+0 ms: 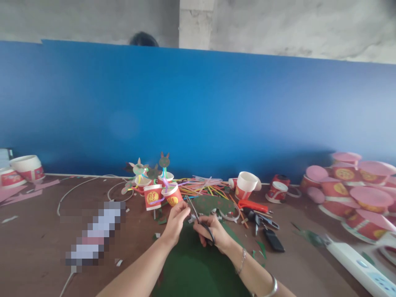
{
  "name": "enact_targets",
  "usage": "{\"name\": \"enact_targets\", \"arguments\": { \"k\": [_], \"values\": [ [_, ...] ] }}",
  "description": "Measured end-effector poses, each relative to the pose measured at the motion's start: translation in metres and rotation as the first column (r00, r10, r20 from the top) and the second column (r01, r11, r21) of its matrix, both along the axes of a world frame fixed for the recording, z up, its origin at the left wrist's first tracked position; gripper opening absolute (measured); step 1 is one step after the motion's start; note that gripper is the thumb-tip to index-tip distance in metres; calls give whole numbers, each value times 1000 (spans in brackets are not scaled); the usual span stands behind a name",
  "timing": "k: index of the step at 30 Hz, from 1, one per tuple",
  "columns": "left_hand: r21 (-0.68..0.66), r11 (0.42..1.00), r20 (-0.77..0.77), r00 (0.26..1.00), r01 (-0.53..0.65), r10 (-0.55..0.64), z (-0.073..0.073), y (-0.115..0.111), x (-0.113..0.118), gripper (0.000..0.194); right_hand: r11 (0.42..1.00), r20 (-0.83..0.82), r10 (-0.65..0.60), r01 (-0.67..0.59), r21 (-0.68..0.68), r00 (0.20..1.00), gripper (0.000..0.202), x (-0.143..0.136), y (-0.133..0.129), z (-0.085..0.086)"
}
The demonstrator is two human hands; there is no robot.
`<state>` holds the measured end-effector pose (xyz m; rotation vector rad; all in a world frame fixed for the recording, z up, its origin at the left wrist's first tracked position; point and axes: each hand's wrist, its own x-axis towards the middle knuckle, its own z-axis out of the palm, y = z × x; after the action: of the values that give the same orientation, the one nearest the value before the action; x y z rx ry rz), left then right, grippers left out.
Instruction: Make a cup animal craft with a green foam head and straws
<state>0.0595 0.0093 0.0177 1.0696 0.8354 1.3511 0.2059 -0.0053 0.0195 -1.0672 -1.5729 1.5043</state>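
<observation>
Scissors (pixel 197 218) in right hand (pixel 213 232), blades blurred

The partition (pixel 198 111) is solid blue, paler toward its right side, and the wall (pixel 262 24) above it mottled grey. The tabletop (pixel 34 239) is brown. Paper cups (pixel 153 197) are red and white with round yellow emblems, and pink discs (pixel 371 199) top the stack at right. The scissors (pixel 208 233) have black handles, the cutter (pixel 253 206) is bright orange-red, and the large sheet (pixel 201 264) is plain dark green.
</observation>
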Motion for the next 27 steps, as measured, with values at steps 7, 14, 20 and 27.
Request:
{"name": "enact_targets", "arguments": {
  "k": [7,14,20,27],
  "values": [
    [-7,1000,0,1000,2,-2,-2,1,-1,20,1000,0,18,-18,1,1000,31,3,2,-2],
    [-19,1000,23,999,22,-22,-3,1,-2,21,998,35,45,-44,-39,998,29,9,5,0],
    [-1,999,54,998,40,-40,-5,2,-2,19,995,48,90,-87,-47,995,30,13,6,4],
    [-28,998,114,992,63,-59,0,1,-1,18,995,37,84,-81,-62,996,29,13,5,8]
  ]
}}
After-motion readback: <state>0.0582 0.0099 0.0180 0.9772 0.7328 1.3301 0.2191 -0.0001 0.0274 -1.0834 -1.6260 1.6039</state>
